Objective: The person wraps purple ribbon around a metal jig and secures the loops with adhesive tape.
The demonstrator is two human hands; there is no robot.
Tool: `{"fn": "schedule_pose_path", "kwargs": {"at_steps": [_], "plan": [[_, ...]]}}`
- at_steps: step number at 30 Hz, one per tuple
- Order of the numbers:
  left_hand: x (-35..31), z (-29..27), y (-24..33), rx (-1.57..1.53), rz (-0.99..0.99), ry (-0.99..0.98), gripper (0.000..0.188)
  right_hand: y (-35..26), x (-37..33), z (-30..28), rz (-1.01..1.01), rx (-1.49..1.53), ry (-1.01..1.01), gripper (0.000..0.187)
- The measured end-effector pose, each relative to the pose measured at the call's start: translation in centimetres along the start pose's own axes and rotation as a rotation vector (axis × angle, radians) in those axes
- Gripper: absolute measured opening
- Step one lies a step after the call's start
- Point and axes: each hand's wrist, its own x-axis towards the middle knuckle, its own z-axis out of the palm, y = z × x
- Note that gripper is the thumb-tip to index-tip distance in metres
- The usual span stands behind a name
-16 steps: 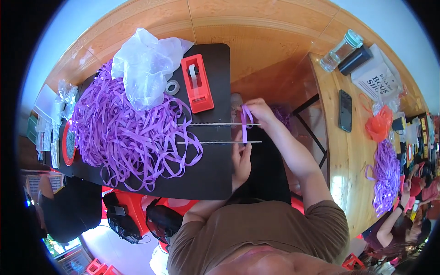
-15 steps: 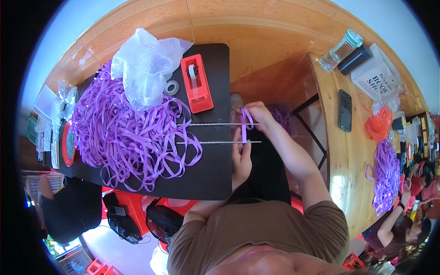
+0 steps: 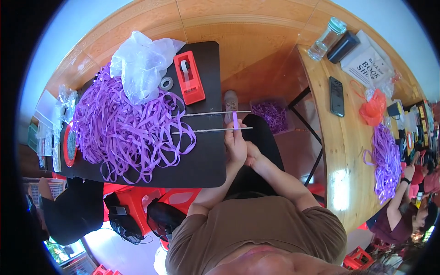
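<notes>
Two thin metal rods (image 3: 208, 130) stick out past the right edge of the black table, side by side. Near their free ends, a purple ribbon (image 3: 236, 120) crosses both. My left hand (image 3: 235, 145) is at the lower rod, thumb and fingers closed on the ribbon there. Close against it, on the near side, is my right hand (image 3: 252, 153). Its fingers are curled and partly hidden, so what they hold cannot be made out. A big tangled heap of purple ribbon (image 3: 123, 128) covers much of the table, over the rods' left ends.
A red tape dispenser (image 3: 195, 94), a tape roll (image 3: 166, 83) and a clear plastic bag (image 3: 140, 68) lie beyond the heap. Below the rods, a bin (image 3: 275, 117) holds ribbon. The wooden table (image 3: 316, 87) at right bears a phone (image 3: 336, 97), a bottle and more ribbon.
My right hand has come down from the upper rod to beside my left hand, below the lower rod. The loose ribbon loop is now drawn straight across both rods. The view has shifted slightly.
</notes>
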Motion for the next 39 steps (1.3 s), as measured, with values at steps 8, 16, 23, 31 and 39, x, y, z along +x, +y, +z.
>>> {"fn": "schedule_pose_path", "kwargs": {"at_steps": [8, 16, 23, 31, 39], "plan": [[-6.2, -3.7, 2.6, 0.101, -0.321, -0.098, 0.020, 2.9, -8.0, -3.4, 0.146, -0.478, 0.058, 0.013], [-9.0, -6.5, 4.4, -0.010, -0.517, -0.171, 0.023, -2.5, -7.9, 1.3, -1.722, -1.647, 0.133, 0.038], [-9.4, -7.5, 6.3, -0.085, -0.655, -0.273, 0.024, -3.5, -7.7, 2.7, -1.978, -2.076, -0.193, 0.033], [-9.6, -9.2, 7.3, 0.029, -0.538, -0.345, 0.025, -3.5, -8.7, 4.4, -2.133, -2.108, -0.324, 0.025], [-9.7, -8.7, 5.8, -0.006, -0.486, -0.380, 0.016, -5.9, -9.8, 8.9, -1.983, -1.727, -0.252, 0.028]]}}
